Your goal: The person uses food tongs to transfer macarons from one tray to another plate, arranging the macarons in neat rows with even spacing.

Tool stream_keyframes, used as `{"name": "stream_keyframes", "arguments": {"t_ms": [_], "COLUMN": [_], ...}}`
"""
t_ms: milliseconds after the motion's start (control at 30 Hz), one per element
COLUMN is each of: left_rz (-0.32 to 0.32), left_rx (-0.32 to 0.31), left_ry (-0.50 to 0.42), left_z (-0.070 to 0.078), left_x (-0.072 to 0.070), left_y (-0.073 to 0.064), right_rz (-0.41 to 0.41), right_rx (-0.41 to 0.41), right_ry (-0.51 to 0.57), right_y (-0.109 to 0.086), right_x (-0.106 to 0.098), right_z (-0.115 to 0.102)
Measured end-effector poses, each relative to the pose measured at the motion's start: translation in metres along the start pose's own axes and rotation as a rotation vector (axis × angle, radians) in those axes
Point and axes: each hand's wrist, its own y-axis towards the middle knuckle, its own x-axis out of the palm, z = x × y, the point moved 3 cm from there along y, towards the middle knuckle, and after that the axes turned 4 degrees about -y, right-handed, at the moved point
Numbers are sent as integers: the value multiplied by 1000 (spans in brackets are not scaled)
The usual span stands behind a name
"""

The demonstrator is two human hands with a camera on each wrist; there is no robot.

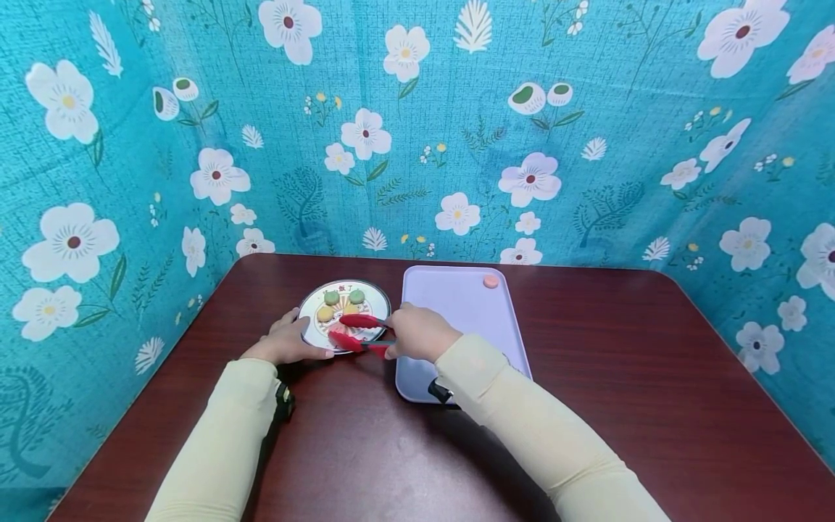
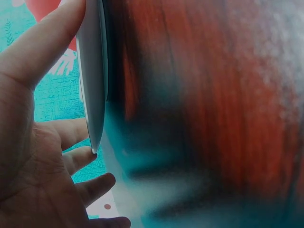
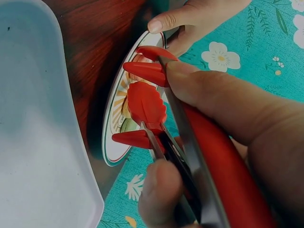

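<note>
My left hand (image 1: 283, 342) holds the left rim of a round, patterned plate (image 1: 315, 336), the thumb at the near edge and the other fingers spread along the far side. In my right hand (image 1: 420, 332) I grip red-tipped tongs (image 1: 361, 320), reaching over the plate from the right. A pink macaron (image 1: 338, 329) lies between the tong tips, partly hidden; whether they squeeze it I cannot tell. Behind it on the plate are yellow macarons (image 1: 325, 313) and green macarons (image 1: 331, 298). The right wrist view shows the scalloped red tong heads (image 3: 145, 104) over the plate.
Right of the plate lies a lavender tray (image 1: 457, 290), partly under my right forearm. Another pink macaron (image 1: 491, 281) sits in its far right corner. The dark wooden table (image 1: 620, 362) ends at a blue flowered cloth (image 1: 417, 188) behind and at the sides.
</note>
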Motion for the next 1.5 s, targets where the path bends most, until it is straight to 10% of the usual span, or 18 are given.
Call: {"name": "stream_keyframes", "arguments": {"t_ms": [1500], "left_rz": [7], "left_rx": [-4], "left_ry": [-9], "left_z": [0], "left_x": [-1], "left_y": [2], "right_rz": [12], "right_rx": [-32], "right_ry": [18], "right_y": [7], "right_x": [3], "right_z": [-19]}}
